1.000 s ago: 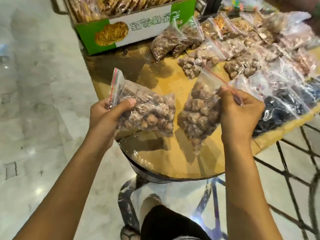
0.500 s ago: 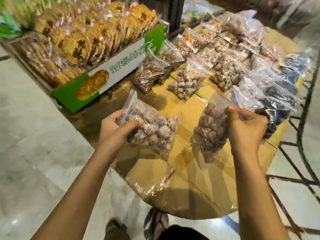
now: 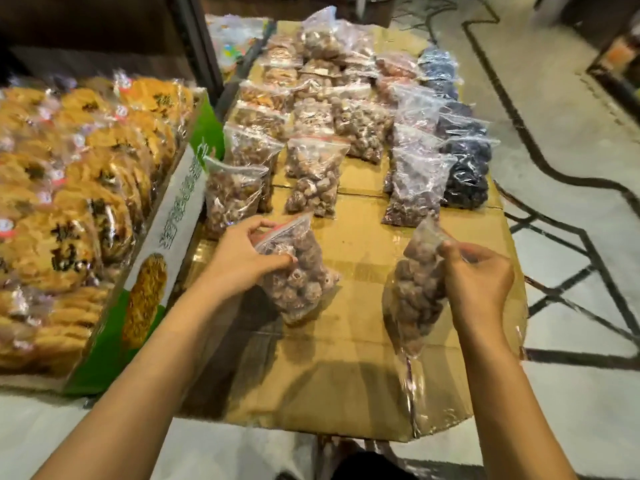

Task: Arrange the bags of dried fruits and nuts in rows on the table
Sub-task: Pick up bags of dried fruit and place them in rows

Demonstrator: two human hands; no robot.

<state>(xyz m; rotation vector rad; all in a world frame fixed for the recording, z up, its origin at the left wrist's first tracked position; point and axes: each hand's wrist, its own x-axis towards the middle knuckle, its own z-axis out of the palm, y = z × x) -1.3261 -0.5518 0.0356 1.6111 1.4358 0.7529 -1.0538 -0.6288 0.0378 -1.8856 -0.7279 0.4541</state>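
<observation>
Cardboard-topped table (image 3: 363, 344), left hand (image 3: 242, 261) gripping nut bag (image 3: 298, 271), right hand (image 3: 478, 282) pinching another bag (image 3: 415, 292)

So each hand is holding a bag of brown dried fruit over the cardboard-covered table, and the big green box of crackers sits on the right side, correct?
Not quite. The green box of crackers sits on the left side, as the head view shows. The rest holds: the left hand and right hand each hold a bag of brown dried fruit over the cardboard-covered table.

Clear, glossy plastic bags (image 3: 313, 174) crinkle over matt, lumpy brown fruit at centre frame. The table (image 3: 349, 358) is covered in matt brown cardboard under shiny film. At left, a printed cardboard box (image 3: 166, 237) looks smooth. The floor (image 3: 568, 161) at right is polished stone.
</observation>
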